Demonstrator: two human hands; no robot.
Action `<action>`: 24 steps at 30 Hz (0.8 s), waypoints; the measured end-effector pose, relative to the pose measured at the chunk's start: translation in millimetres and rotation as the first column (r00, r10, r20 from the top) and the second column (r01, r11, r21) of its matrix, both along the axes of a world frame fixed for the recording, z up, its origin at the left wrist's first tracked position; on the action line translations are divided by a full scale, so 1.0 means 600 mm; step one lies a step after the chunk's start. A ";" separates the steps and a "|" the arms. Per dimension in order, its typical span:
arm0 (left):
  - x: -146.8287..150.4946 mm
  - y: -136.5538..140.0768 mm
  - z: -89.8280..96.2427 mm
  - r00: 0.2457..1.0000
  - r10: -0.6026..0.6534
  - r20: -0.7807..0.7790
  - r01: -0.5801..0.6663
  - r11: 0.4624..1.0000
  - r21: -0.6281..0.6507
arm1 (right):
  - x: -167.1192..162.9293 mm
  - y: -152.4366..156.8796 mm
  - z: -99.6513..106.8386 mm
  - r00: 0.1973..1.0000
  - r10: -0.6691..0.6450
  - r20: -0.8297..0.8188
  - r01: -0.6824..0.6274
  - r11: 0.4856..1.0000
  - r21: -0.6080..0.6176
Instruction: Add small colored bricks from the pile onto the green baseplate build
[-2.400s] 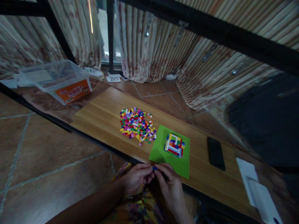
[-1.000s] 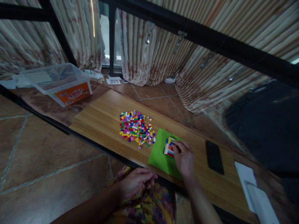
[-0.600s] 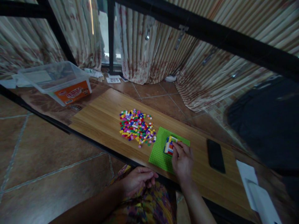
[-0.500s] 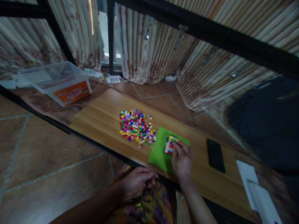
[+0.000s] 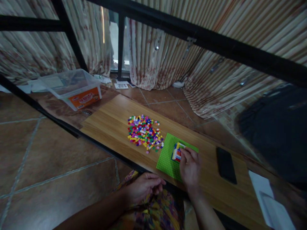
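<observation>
On the wooden board lies a green studded baseplate (image 5: 165,164). A small block of joined building bricks (image 5: 177,154), white, red, blue and yellow, sits on it. My right hand (image 5: 190,166) reaches over the baseplate, its thumb and fingers pinched at the right side of that block; whatever is between the fingertips is hidden. My left hand (image 5: 146,187) rests over my lap by the board's near edge, fingers curled and thumb pressed to them. What it may hold is too small to make out. Left of the baseplate spreads a pile of loose coloured bricks (image 5: 144,132).
A black phone (image 5: 226,165) lies on the wooden board (image 5: 112,111) at the right. White paper (image 5: 262,185) is beyond the board's right end. A clear plastic box (image 5: 80,89) with an orange label stands at the far left. A dark metal rail (image 5: 57,123) crosses the left side.
The whole view has shifted, so things appear slightly further right and lower. My right hand stays at the joined bricks and covers more of their right side. My left hand keeps its pose.
</observation>
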State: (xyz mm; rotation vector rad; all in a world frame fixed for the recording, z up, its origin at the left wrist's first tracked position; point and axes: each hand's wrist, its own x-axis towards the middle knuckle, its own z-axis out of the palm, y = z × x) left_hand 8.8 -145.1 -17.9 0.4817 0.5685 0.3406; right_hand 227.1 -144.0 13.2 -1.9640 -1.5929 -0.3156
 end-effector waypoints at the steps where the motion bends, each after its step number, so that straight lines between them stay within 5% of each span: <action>1: 0.000 -0.001 0.000 1.000 0.004 0.002 -0.004 1.000 0.004 | -0.001 0.000 0.003 1.000 0.001 0.007 -0.001 1.000 0.000; 5: 0.000 -0.001 0.004 1.000 0.016 0.001 -0.016 1.000 0.016 | -0.031 0.003 0.013 0.999 0.037 -0.005 -0.037 0.998 0.042; 11: 0.003 -0.002 -0.004 1.000 0.003 0.017 -0.004 0.999 0.046 | -0.120 0.035 0.014 0.947 0.283 -0.149 -0.293 0.955 -0.046; 24: 0.009 -0.006 -0.028 1.000 -0.018 -0.001 0.018 0.999 0.026 | -0.196 0.209 0.014 0.914 0.373 -0.156 -0.396 0.906 -0.151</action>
